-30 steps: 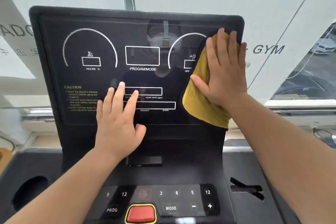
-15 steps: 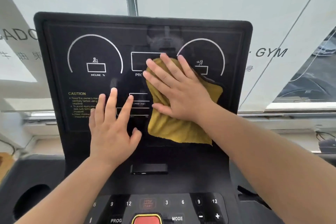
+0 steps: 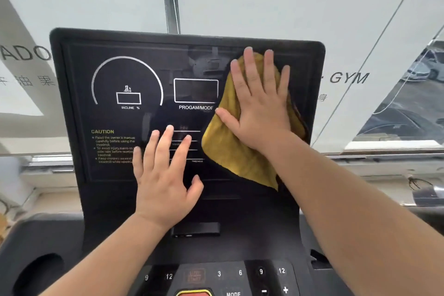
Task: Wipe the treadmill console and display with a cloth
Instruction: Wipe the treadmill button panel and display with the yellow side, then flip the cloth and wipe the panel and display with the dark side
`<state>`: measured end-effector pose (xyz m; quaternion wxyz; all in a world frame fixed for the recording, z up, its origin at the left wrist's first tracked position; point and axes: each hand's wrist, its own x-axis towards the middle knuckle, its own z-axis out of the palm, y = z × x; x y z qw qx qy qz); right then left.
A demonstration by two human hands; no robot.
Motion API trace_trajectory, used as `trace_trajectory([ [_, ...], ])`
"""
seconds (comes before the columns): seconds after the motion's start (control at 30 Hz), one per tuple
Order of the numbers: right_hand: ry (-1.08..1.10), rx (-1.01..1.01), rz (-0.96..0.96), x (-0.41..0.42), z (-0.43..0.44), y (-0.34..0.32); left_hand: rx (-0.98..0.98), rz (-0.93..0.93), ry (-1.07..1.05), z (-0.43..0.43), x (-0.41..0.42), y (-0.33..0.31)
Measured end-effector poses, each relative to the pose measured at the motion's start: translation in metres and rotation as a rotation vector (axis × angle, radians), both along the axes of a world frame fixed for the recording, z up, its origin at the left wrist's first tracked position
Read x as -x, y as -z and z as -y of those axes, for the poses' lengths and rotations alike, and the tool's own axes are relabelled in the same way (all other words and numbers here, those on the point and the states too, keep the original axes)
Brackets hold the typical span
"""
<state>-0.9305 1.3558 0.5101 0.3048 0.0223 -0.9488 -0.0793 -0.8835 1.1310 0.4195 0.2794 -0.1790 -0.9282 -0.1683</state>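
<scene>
Right hand (image 3: 262, 106) lay flat, fingers spread, palm pressing the cloth (image 3: 242, 151) against the upper right of the display (image 3: 115, 74). It did not pinch or clench the cloth; it only pinned it under the open palm. The cloth was mustard yellow, and its lower corner hung free below the wrist, draping toward the display's bottom edge.

Left hand (image 3: 165, 175) was open and empty, fingers splayed on the lower middle of the display, apparently bracing.

Handling judgement: the cloth looked soft, light and limp, and folded on itself where unsupported. It should follow the palm only while pressed, since a glossy panel gives little grip and the loose corner could bunch or slip out. Best hold is a flat palm over the cloth's centre, with fingertips over its upper edge.

The display looked rigid, smooth and reflective, so likely prone to smears. The button panel (image 3: 240, 274) below, numbered 3, 6, 9, 12, was not covered by the cloth.
</scene>
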Motion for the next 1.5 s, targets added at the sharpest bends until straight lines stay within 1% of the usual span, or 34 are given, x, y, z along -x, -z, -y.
trace_trajectory([
  [0.07, -0.118, -0.029, -0.003, -0.009, 0.01, 0.014, 0.0, -0.026, 0.03, -0.007, -0.002, -0.003],
  [0.17, -0.133, -0.032, -0.026, -0.026, 0.003, 0.031, -0.003, -0.037, 0.06, -0.014, -0.002, -0.005],
  [0.23, -0.141, 0.029, -0.096, -0.037, -0.003, 0.043, -0.009, -0.022, 0.049, -0.019, -0.003, -0.002],
  [0.3, -0.2, 0.124, -0.217, -0.046, -0.007, 0.054, -0.028, -0.023, 0.033, -0.024, -0.005, 0.0],
  [0.37, -0.26, 0.212, -0.271, -0.057, -0.008, 0.063, -0.036, -0.011, 0.04, -0.031, -0.008, 0.0],
  [0.5, -0.302, 0.289, -0.228, -0.079, -0.009, 0.071, -0.011, 0.091, 0.119, -0.046, -0.017, -0.001],
  [0.63, -0.312, 0.319, -0.153, -0.101, -0.009, 0.071, -0.121, 0.203, 0.246, -0.055, -0.027, -0.001],
  [0.73, -0.283, 0.388, -0.014, -0.12, -0.016, 0.07, -0.244, 0.266, 0.327, -0.053, -0.038, -0.002],
  [0.83, -0.229, 0.562, 0.141, -0.136, -0.026, 0.071, -0.409, 0.376, 0.308, -0.048, -0.05, -0.006],
  [0.9, -0.237, 0.701, 0.232, -0.147, -0.03, 0.067, -0.455, 0.437, 0.33, -0.046, -0.057, -0.013],
  [0.97, -0.258, 0.823, 0.257, -0.162, -0.032, 0.061, -0.448, 0.482, 0.401, -0.044, -0.064, -0.021],
  [1.0, -0.28, 0.876, 0.286, -0.171, -0.034, 0.059, -0.426, 0.526, 0.449, -0.04, -0.068, -0.023],
  [1.03, -0.308, 0.927, 0.359, -0.18, -0.036, 0.057, -0.382, 0.583, 0.503, -0.036, -0.073, -0.024],
  [1.07, -0.329, 0.977, 0.479, -0.188, -0.037, 0.057, -0.314, 0.647, 0.554, -0.029, -0.078, -0.021],
  [1.13, -0.29, 1.046, 0.816, -0.204, -0.038, 0.063, -0.14, 0.755, 0.637, -0.016, -0.089, -0.007],
  [1.2, -0.129, 0.967, 1.146, -0.217, -0.037, 0.075, 0.024, 0.82, 0.687, -0.005, -0.102, 0.016],
  [1.23, -0.064, 0.858, 1.251, -0.222, -0.034, 0.082, 0.093, 0.847, 0.699, -0.001, -0.109, 0.028],
  [1.27, -0.029, 0.703, 1.279, -0.224, -0.031, 0.09, 0.15, 0.861, 0.707, 0.003, -0.116, 0.038],
  [1.3, -0.006, 0.534, 1.236, -0.226, -0.027, 0.1, 0.192, 0.862, 0.712, 0.005, -0.122, 0.047],
  [1.33, 0.017, 0.391, 1.137, -0.229, -0.02, 0.11, 0.216, 0.855, 0.717, 0.007, -0.126, 0.054],
  [1.37, 0.046, 0.325, 1.01, -0.234, -0.011, 0.121, 0.222, 0.845, 0.724, 0.009, -0.13, 0.059],
  [1.43, 0.062, 0.347, 0.737, -0.243, 0.01, 0.146, 0.213, 0.829, 0.737, 0.011, -0.134, 0.065],
  [1.5, 0.012, 0.397, 0.512, -0.254, 0.031, 0.169, 0.192, 0.825, 0.741, 0.013, -0.134, 0.065],
])
